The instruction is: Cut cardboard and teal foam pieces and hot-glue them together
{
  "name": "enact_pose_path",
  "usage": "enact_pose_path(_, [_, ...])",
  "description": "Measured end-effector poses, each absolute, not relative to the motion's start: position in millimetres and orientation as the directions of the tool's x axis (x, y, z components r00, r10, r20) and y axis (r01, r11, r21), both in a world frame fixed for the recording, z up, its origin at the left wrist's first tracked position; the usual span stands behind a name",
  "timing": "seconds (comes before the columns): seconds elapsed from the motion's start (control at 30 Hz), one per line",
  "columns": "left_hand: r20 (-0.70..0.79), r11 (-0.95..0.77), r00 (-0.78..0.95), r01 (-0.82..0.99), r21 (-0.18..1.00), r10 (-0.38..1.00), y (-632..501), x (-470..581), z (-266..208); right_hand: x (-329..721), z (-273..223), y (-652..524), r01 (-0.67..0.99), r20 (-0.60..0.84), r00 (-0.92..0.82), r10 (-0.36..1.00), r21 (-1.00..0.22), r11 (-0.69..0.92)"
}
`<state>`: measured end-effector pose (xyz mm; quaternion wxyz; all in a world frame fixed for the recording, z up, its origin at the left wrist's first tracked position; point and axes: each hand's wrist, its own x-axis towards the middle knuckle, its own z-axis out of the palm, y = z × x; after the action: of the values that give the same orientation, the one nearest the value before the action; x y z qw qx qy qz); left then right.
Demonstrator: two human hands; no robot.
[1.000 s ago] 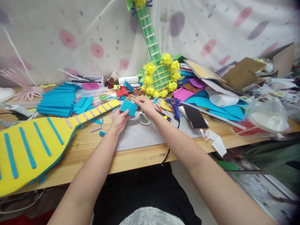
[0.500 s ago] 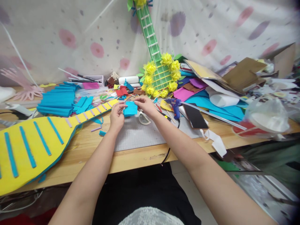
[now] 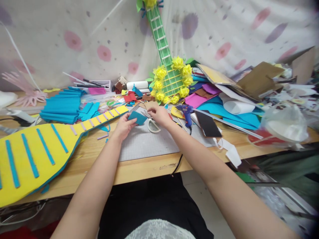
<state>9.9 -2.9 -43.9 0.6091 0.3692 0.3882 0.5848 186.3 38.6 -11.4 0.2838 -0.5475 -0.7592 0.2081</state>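
Observation:
My left hand (image 3: 124, 127) pinches a small folded piece of blue paper (image 3: 138, 118) between thumb and fingers, above the grey cutting mat (image 3: 159, 144). Just to its right, my right hand (image 3: 159, 115) is closed, and a small tan piece of card (image 3: 151, 105) shows at its fingertips; the grip is partly hidden. Scissors (image 3: 154, 126) with pale handles lie on the mat below my right hand. On the left, a yellow guitar-shaped cutout (image 3: 32, 156) with blue strips reaches its neck towards my left hand.
A blue glue gun (image 3: 186, 114) and a black phone (image 3: 208, 123) lie to the right. Behind stands a green guitar (image 3: 163, 49) with yellow paper flowers. Blue crepe paper (image 3: 62, 106) is at left, paper and cardboard scraps (image 3: 259, 79) at right, beside a plastic-wrapped tub (image 3: 281, 127).
My right hand has let go of the blue paper and moved slightly right, where the tan card now shows. The blue paper is tilted and darker side up in my left hand.

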Motion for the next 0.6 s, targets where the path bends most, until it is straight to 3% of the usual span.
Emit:
enact_pose_path(0.07, [-0.02,0.024,0.014,-0.458,0.889,1.0,-0.9,8.3,-44.9,195.9,-15.5,30.5,0.866,0.147,-0.281,0.948,-0.386,0.317])
enact_pose_path(0.13, [-0.012,0.018,0.015,-0.482,0.876,1.0,-0.1,7.4,-44.7,201.2,-18.1,22.1,0.912,0.116,-0.345,0.931,-0.195,0.362])
enact_pose_path(0.27, [-0.011,0.019,0.019,-0.508,0.861,1.0,-1.1,6.7,-43.1,197.7,-18.5,12.3,0.939,0.102,-0.339,0.935,-0.017,0.343])
enact_pose_path(0.47, [-0.02,-0.009,-0.049,-0.528,0.849,0.999,-1.7,6.6,-41.6,188.9,-12.4,13.3,0.962,-0.043,-0.271,0.962,0.015,0.272])
enact_pose_path(0.6, [-0.022,-0.02,-0.074,-0.516,0.857,0.997,-0.5,6.6,-40.3,203.7,-5.4,21.0,0.955,-0.148,-0.25,0.957,-0.203,0.218])
